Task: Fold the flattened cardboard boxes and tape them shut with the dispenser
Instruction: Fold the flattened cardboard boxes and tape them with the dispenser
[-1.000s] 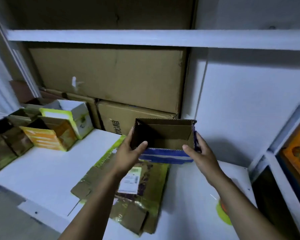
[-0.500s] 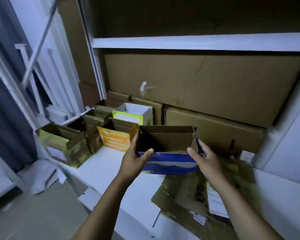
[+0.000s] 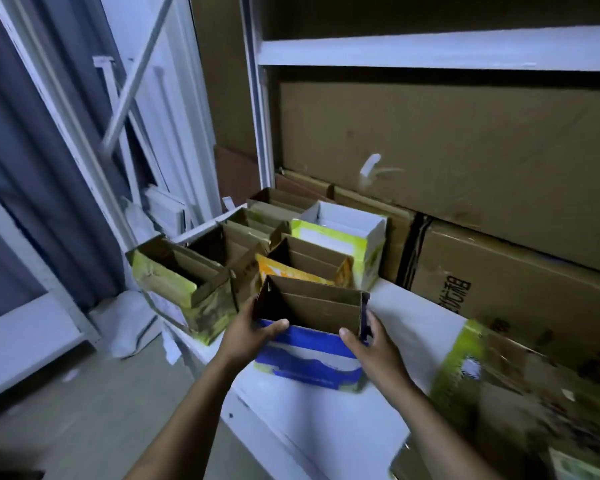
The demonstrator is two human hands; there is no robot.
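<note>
A folded, open-topped cardboard box with a blue and white printed front (image 3: 309,355) stands just over the white shelf surface (image 3: 326,420). My left hand (image 3: 253,337) grips its left end, thumb on the front face. My right hand (image 3: 371,351) grips its right end the same way. Right behind it stand several other folded open boxes: an orange one (image 3: 302,271), a yellow-green and white one (image 3: 340,237) and a green one (image 3: 181,282). Flattened green-printed cardboard (image 3: 499,375) lies on the shelf to the right, blurred. No tape dispenser shows.
Large brown cartons (image 3: 465,168) fill the back of the shelf under a white upper shelf board (image 3: 430,46). A white upright post (image 3: 257,116) stands at the shelf's left end. Floor and a blue-grey curtain (image 3: 32,150) lie to the left.
Both hands have carried the blue box leftwards along the shelf to the group of folded boxes and lowered it near the surface. The flattened cardboard now lies far right.
</note>
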